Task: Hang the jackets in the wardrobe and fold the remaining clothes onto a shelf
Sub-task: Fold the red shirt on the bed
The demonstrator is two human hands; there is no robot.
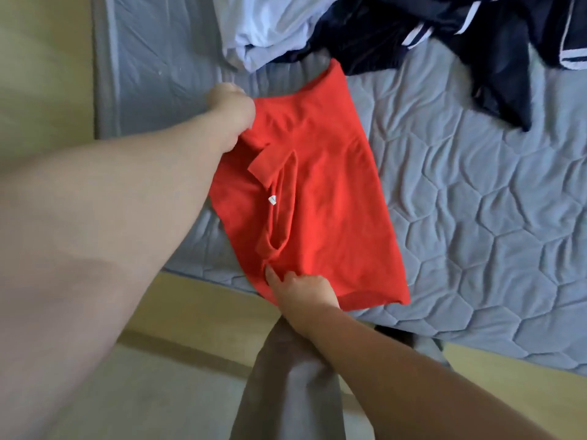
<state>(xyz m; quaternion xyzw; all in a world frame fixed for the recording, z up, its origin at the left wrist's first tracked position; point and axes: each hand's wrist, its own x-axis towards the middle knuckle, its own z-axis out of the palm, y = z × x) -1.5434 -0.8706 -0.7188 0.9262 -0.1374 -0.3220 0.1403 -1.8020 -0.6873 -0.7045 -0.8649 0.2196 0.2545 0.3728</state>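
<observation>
Two hands have hold of a red cotton T-shirt (320, 198), folded into a long panel and lying flat near the corner of a blue-grey quilted mattress (476, 217); the left hand (233, 112) is curled tight round the shirt's far left edge, fingertips hidden in the cloth; the right hand (305, 292) pinches the near edge just below the neckline, thumb on top, the other fingers tucked beneath. Beyond the shirt lie a crumpled pale blue garment (270, 23) and a dark navy jacket with white stripes (428, 36), the jacket just beside the shirt's far end.
</observation>
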